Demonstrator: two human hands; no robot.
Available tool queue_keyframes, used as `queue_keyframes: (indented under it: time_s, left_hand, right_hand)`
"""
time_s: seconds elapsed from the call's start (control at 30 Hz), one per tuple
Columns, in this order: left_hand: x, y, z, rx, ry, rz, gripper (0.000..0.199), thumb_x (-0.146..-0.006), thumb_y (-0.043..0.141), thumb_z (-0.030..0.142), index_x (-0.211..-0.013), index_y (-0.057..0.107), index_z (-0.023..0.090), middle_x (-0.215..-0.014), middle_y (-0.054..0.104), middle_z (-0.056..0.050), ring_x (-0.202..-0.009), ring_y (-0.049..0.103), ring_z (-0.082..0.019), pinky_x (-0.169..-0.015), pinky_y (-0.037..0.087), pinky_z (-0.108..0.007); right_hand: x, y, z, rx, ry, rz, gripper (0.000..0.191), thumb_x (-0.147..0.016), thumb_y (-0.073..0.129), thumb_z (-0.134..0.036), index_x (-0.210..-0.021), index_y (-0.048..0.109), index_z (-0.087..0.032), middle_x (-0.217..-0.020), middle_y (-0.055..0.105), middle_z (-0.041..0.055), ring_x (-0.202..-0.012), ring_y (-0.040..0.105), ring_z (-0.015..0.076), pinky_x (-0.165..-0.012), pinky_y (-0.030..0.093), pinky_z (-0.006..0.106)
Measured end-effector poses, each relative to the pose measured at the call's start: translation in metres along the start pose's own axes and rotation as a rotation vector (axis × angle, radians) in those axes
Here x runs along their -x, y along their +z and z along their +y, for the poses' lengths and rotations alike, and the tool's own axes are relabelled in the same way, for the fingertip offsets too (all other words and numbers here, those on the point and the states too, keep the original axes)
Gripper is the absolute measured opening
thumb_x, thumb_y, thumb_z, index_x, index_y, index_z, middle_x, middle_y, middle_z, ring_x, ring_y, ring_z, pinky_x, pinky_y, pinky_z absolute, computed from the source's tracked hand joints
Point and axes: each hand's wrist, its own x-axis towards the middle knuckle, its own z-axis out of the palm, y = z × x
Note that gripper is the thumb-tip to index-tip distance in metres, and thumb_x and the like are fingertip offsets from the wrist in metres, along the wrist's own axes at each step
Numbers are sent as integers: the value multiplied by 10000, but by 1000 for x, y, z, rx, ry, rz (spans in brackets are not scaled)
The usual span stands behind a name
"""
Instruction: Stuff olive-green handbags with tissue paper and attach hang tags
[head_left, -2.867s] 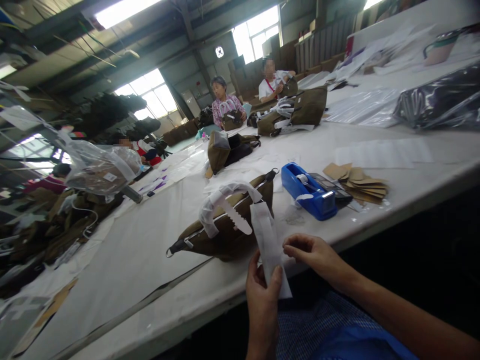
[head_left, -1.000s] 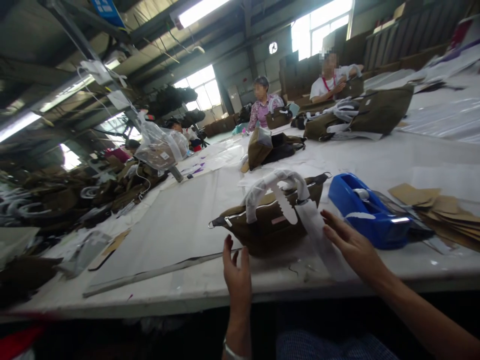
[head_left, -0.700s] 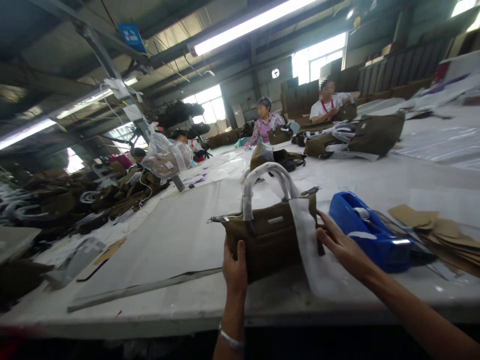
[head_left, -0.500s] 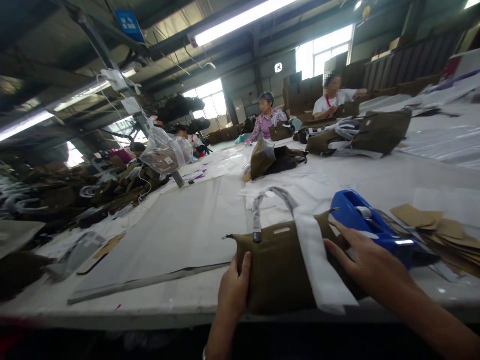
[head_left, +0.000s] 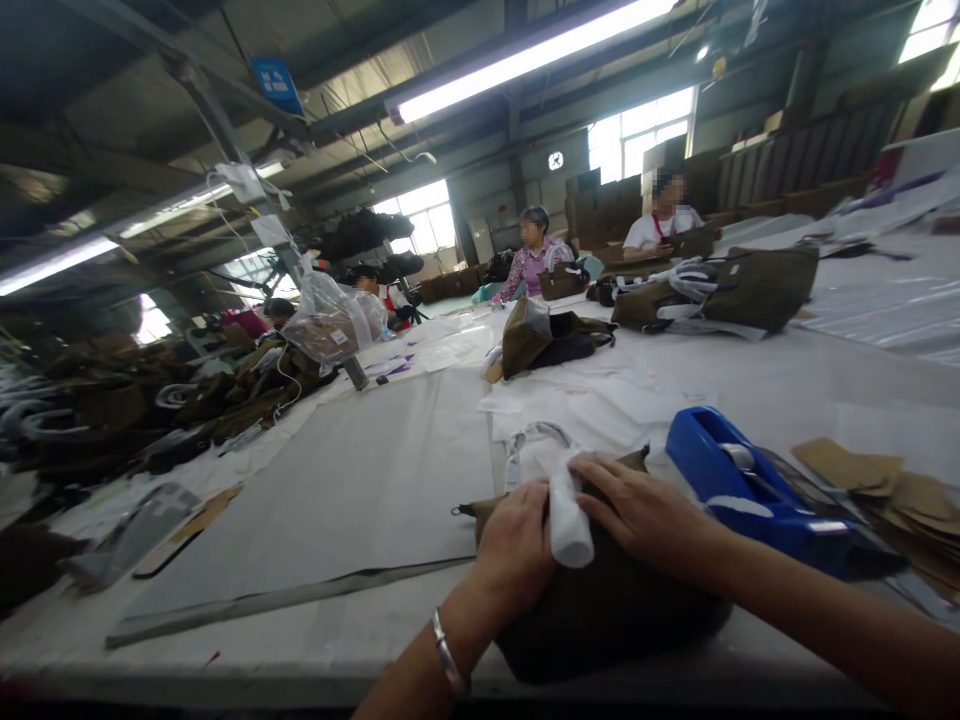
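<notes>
My left hand [head_left: 517,548] and right hand [head_left: 645,512] grip the white wrap [head_left: 571,530] from either side, equally near, its length pointing toward me over the brown bag [head_left: 607,615].

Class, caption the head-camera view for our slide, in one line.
Left hand and right hand at a white strip over a brown bag, near a blue tape dispenser.

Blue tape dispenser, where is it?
Head view, right side: the blue tape dispenser sits on the table, between the right hand and the brown cards.
</notes>
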Motion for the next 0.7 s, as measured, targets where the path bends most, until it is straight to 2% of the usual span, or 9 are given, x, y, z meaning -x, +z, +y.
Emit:
queue_keyframes:
  time_s: [0.07, 0.13, 0.17, 0.23, 0.3, 0.43, 0.5, 0.57, 0.7]
  left_hand:
    - [7, 10, -5, 14, 31, -70, 558, -861, 611, 240, -1417, 634, 199, -1465, 606, -152, -1387, 532, -382, -1236, 287, -496]
    - [17, 20, -8, -115, 66, -181, 684, -884, 598, 273, -1545, 472, 151, -1606, 417, -151, -1512, 359, -384, -1280, 155, -548]
    - [22, 24, -8, -214, 82, -227, 713, -914, 570, 299, -1583, 393, 129, -1640, 338, -157, -1537, 298, -389, -1277, 134, -587]
    - [29, 32, -8, -396, 112, -286, 729, -970, 502, 346, -1619, 276, 104, -1665, 239, -173, -1555, 231, -401, -1258, 150, -646]
    - [31, 39, -10, -517, 138, -302, 751, -985, 488, 382, -1627, 228, 93, -1664, 217, -191, -1551, 225, -415, -1242, 194, -671]
    - [29, 48, -21, -586, 172, -237, 789, -972, 530, 399, -1637, 210, 122, -1672, 232, -160, -1543, 271, -392, -1242, 263, -642]
    - [28, 47, -26, -541, 168, -188, 773, -944, 567, 357, -1630, 269, 163, -1666, 291, -121, -1537, 307, -361, -1253, 269, -619]
    - [31, 43, -31, -469, 150, -120, 706, -923, 582, 309, -1589, 388, 183, -1620, 413, -107, -1506, 388, -334, -1251, 302, -590]
    - [45, 30, -43, -329, 68, 46, 533, -928, 541, 236, -1455, 577, 169, -1513, 568, -120, -1431, 506, -309, -1196, 424, -525]
  right_hand:
    - [11, 19, 9, -7, -68, -73, 572, -1010, 509, -429, -1529, 485, -188, -1551, 515, 122, -1412, 511, 320, -1186, 410, 524]
    - [27, 35, 17, 74, -126, -96, 712, -983, 559, -412, -1624, 308, -227, -1630, 389, 86, -1476, 427, 312, -1211, 375, 559]
    - [35, 40, 18, 127, -149, -78, 782, -962, 583, -378, -1646, 230, -242, -1650, 344, 77, -1488, 408, 313, -1204, 382, 572]
    - [48, 46, 17, 218, -182, -26, 906, -905, 606, -294, -1665, 114, -243, -1672, 284, 75, -1499, 388, 319, -1183, 407, 584]
    - [53, 48, 12, 274, -195, -1, 974, -861, 604, -240, -1667, 58, -216, -1676, 267, 86, -1499, 386, 327, -1169, 425, 589]
    - [48, 50, 10, 277, -186, -15, 977, -882, 597, -244, -1664, 15, -191, -1668, 278, 101, -1492, 398, 323, -1159, 442, 582]
    - [45, 51, 13, 234, -179, -25, 946, -929, 604, -317, -1664, 19, -215, -1669, 277, 92, -1502, 382, 317, -1173, 428, 581]
    - [45, 50, 17, 173, -155, -37, 871, -966, 595, -400, -1664, 95, -251, -1668, 291, 72, -1507, 373, 307, -1196, 401, 579]
    - [56, 37, 25, 69, 64, 16, 567, -986, 577, -395, -1527, 501, -246, -1585, 463, 82, -1454, 460, 319, -1192, 403, 585]
